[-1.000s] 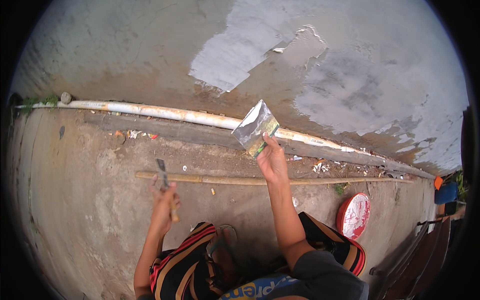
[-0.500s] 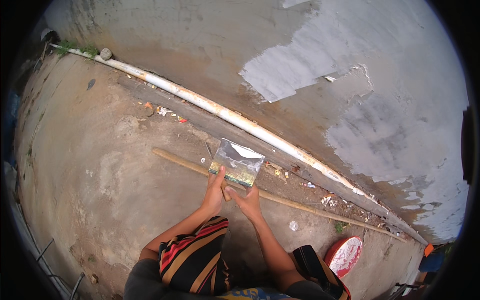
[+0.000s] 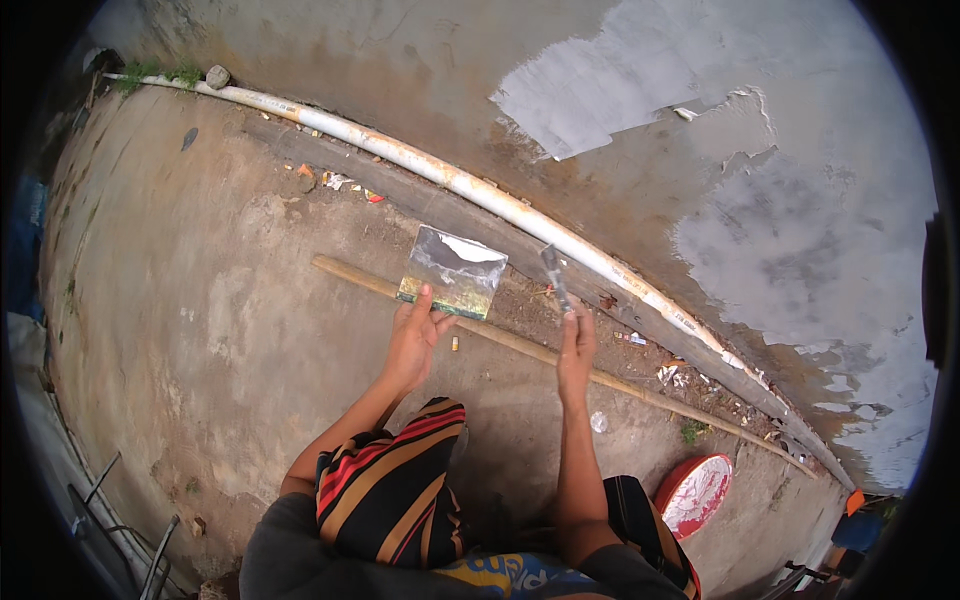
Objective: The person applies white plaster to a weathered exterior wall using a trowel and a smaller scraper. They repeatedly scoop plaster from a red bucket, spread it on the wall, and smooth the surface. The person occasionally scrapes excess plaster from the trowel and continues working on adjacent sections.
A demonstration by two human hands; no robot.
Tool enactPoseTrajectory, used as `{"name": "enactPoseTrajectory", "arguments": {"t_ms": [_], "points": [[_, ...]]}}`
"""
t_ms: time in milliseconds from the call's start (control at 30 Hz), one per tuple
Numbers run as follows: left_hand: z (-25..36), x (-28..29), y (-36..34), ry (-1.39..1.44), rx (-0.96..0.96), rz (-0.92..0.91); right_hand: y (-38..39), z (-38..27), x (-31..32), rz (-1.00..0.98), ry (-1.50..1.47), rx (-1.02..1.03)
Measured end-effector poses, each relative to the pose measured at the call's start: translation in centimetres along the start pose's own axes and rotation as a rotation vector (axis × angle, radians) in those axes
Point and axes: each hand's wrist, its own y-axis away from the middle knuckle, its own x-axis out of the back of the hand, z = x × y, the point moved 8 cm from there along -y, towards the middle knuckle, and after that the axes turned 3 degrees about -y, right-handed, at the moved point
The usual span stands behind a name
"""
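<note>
My left hand (image 3: 413,340) holds a shiny rectangular mirror-like sheet (image 3: 452,272) by its lower edge, thumb on the face, tilted up in front of me. My right hand (image 3: 577,348) is raised beside it, fingers closed on the handle of a small grey metal blade tool (image 3: 553,274) that points upward. The two hands are apart, with the tool just right of the sheet. Below them are my knees in striped red, black and orange cloth (image 3: 395,490).
A long wooden stick (image 3: 620,385) lies across the concrete ground. Behind it a rusty white pipe (image 3: 430,170) runs along the foot of a peeling wall (image 3: 620,90), with litter beside it. A round red lid (image 3: 695,495) lies at lower right. Metal rods (image 3: 120,520) show at lower left.
The sheet passed from my right hand to my left, and the blade tool from left to right. The hands met half a second ago and have since parted. The view swung left.
</note>
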Motion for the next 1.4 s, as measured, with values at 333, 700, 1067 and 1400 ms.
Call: {"name": "enactPoseTrajectory", "arguments": {"t_ms": [333,700,1067,1400], "points": [[1.0,-0.7,0.2,-0.181,-0.143,0.032,-0.8,-5.2,2.6,-0.057,0.346,0.301],[0.0,-0.4,0.5,-0.264,-0.126,-0.024,-0.6,-4.6,1.5,-0.044,0.326,0.307],[0.3,-1.5,1.0,-0.437,-0.111,-0.105,-0.1,-4.5,-0.2,-0.027,0.293,0.328],[-1.7,1.7,0.0,-0.871,-0.093,-0.086,-0.1,-5.6,-1.2,-0.110,-0.228,0.082]]}}
